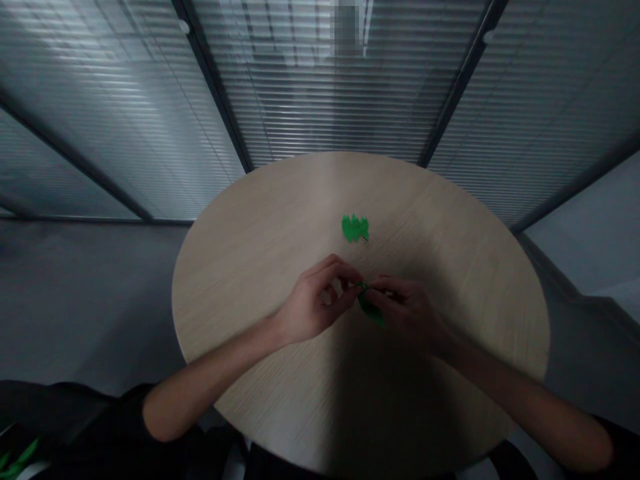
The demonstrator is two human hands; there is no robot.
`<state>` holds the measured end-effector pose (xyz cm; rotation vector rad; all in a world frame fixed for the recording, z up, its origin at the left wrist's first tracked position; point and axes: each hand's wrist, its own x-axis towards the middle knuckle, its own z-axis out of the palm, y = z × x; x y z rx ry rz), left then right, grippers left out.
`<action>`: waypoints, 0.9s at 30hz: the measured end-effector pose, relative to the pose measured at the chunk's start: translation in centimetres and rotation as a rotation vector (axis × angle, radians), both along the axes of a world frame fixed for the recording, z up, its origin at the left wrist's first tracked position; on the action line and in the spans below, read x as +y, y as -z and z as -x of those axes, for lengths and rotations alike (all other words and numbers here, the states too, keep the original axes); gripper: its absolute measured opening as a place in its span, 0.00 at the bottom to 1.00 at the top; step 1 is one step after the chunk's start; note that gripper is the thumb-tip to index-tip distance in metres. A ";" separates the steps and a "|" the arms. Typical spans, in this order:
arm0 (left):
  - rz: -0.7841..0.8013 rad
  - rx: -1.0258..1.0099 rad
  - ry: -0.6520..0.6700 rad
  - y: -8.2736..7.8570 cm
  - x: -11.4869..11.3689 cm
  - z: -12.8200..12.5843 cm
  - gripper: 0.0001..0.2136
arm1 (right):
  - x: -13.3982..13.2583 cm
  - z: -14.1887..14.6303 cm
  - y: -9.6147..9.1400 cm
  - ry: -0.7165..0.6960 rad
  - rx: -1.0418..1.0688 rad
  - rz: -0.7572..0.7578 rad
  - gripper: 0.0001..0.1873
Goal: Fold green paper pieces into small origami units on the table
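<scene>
My left hand and my right hand meet above the middle of the table, fingertips pinching a piece of green folded paper between them. Its lower end hangs down and to the right, and my fingers hide its upper part. Ahead of my hands, a small green pleated paper shape lies flat on the table, apart from both hands. It looks like a leaf or a row of leaves.
A round pale wood-grain table fills the middle of the view. Glass partitions with slatted blinds stand beyond it, above a grey floor. More green pieces show on something dark at the bottom left corner.
</scene>
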<state>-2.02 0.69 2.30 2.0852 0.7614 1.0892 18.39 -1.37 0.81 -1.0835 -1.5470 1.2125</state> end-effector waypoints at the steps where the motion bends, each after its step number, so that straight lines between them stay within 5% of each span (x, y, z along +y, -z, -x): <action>1: 0.043 0.001 0.004 -0.1 -0.1 0.0 0.05 | 0.1 0.0 0.0 -0.014 0.013 0.016 0.11; 14: 0.617 -0.044 0.110 0.0 0.4 -0.1 0.11 | 0.1 -0.1 -0.6 -0.041 0.040 0.132 0.14; 21: 0.455 0.031 0.058 0.0 0.3 -0.1 0.08 | -0.1 -0.1 -0.1 -0.037 0.012 0.118 0.14; 27: 0.514 -0.010 0.060 0.2 0.1 -0.5 0.09 | -0.4 0.1 0.0 -0.044 -0.004 0.068 0.10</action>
